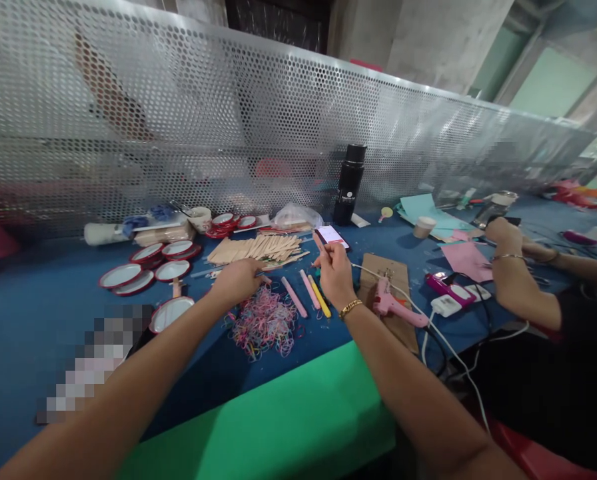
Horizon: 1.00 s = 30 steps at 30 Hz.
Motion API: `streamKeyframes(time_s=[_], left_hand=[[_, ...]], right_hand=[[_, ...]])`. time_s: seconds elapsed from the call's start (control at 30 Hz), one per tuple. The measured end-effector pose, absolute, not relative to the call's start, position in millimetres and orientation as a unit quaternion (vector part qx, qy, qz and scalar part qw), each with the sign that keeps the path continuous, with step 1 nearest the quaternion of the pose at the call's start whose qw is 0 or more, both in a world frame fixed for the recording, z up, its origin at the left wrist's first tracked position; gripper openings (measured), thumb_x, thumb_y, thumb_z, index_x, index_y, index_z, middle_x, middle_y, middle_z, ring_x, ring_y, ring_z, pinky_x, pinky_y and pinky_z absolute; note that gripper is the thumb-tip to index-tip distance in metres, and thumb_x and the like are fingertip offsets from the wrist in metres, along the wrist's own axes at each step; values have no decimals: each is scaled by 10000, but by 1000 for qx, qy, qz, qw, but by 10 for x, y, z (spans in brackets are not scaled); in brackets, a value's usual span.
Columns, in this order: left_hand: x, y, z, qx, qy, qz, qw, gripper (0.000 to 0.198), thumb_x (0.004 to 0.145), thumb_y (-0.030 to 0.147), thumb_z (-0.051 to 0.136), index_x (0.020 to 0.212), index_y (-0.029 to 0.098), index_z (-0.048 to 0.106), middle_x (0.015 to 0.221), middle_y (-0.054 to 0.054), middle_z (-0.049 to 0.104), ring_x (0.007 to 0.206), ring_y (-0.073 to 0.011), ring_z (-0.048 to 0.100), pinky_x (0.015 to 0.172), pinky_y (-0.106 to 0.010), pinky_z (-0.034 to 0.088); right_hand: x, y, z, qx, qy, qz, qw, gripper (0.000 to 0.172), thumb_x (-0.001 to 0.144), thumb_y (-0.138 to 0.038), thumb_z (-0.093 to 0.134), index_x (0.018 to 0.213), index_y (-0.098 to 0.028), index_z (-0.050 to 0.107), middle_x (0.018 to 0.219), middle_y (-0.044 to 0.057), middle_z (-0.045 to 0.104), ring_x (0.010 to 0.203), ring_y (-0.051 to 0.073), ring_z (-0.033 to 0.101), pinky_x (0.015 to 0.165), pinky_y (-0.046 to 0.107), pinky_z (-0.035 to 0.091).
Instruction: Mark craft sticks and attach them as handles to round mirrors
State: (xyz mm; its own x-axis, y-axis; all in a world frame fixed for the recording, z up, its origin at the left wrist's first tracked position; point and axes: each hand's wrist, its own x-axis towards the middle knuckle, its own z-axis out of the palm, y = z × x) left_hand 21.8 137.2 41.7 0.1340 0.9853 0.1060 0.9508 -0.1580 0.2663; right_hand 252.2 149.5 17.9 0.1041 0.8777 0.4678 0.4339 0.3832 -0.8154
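My left hand (238, 283) is at the front edge of a pile of wooden sticks (258, 249), just above a tangle of pink and purple rubber bands (266, 323). Its fingers are bent, and whatever lies between them is too small to tell. My right hand (336, 275), with a gold bracelet at the wrist, is closed around something I cannot make out, beside a lit phone (331, 237). Between the hands lie pink markers (294, 297) and a yellow marker (319, 297).
Red-rimmed white dishes (120, 276) lie at left. A black bottle (350, 185) stands before the perforated metal screen (188, 100). At right are a pink glue gun (397, 307) on cardboard (371, 277), cables, a power strip (446, 305) and another person's arms (528, 280). Green material (268, 427) lies in front.
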Motion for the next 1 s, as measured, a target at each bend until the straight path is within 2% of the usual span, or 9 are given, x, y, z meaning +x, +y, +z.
streamKeyframes(time_s=[0.13, 0.23, 0.33, 0.43, 0.5, 0.53, 0.63, 0.8, 1.0], left_hand=[[188, 1490, 393, 748, 644, 131, 94, 103, 737, 324, 736, 748, 230, 776, 886, -119, 779, 921, -331, 694, 755, -348, 452], [164, 1538, 410, 739, 639, 168, 134, 75, 655, 305, 801, 660, 248, 753, 811, -89, 767, 913, -316, 682, 783, -339, 440], [129, 1534, 441, 708, 639, 241, 182, 154, 590, 302, 846, 569, 248, 704, 737, -65, 734, 896, -298, 665, 765, -314, 428], [112, 1465, 467, 643, 641, 348, 234, 206, 579, 325, 873, 571, 235, 688, 654, -38, 665, 818, -261, 637, 670, -284, 402], [146, 1383, 478, 562, 629, 448, 294, 241, 608, 349, 878, 613, 218, 676, 557, 9, 551, 657, -193, 570, 574, -257, 358], [180, 1331, 482, 498, 612, 514, 337, 270, 635, 363, 871, 634, 211, 648, 524, 38, 485, 564, -149, 499, 527, -241, 324], [336, 1156, 496, 391, 563, 593, 422, 342, 777, 420, 780, 662, 211, 535, 484, 109, 276, 415, -76, 275, 436, -194, 239], [590, 900, 548, 270, 491, 647, 517, 435, 847, 315, 764, 625, 202, 408, 477, 118, 286, 388, -40, 275, 394, -138, 278], [700, 790, 631, 114, 378, 698, 598, 377, 863, 206, 774, 642, 181, 470, 456, 115, 354, 359, -20, 335, 357, -122, 307]], right_hand=[[2533, 1535, 150, -497, -618, 236, 562, 80, 984, -287, 435, 934, -242, 477, 782, 18, 687, 724, 208, 629, 686, 315, 447], [2517, 1533, 135, -487, -623, 240, 563, 78, 977, -298, 450, 933, -243, 484, 783, 12, 684, 718, 199, 623, 694, 312, 453], [2509, 1525, 137, -480, -629, 245, 560, 89, 984, -303, 443, 939, -242, 489, 773, 10, 682, 704, 194, 619, 689, 309, 455], [2499, 1500, 154, -473, -631, 252, 561, 101, 993, -304, 430, 950, -235, 491, 766, 16, 678, 683, 191, 612, 670, 307, 450], [2472, 1452, 165, -463, -639, 257, 559, 115, 997, -314, 432, 965, -230, 502, 756, 15, 673, 679, 192, 616, 661, 306, 444], [2449, 1415, 168, -452, -649, 261, 553, 121, 997, -322, 440, 977, -227, 512, 748, 11, 668, 681, 194, 621, 658, 304, 442], [2348, 1253, 168, -408, -701, 271, 518, 126, 986, -328, 472, 990, -226, 546, 759, 3, 664, 693, 191, 636, 653, 295, 439], [2210, 993, 174, -357, -771, 247, 465, 134, 997, -301, 466, 1024, -219, 569, 811, 9, 671, 679, 179, 622, 641, 284, 418], [2224, 942, 216, -366, -779, 238, 451, 146, 1011, -304, 450, 1032, -224, 571, 864, 19, 696, 742, 192, 651, 695, 295, 447]])
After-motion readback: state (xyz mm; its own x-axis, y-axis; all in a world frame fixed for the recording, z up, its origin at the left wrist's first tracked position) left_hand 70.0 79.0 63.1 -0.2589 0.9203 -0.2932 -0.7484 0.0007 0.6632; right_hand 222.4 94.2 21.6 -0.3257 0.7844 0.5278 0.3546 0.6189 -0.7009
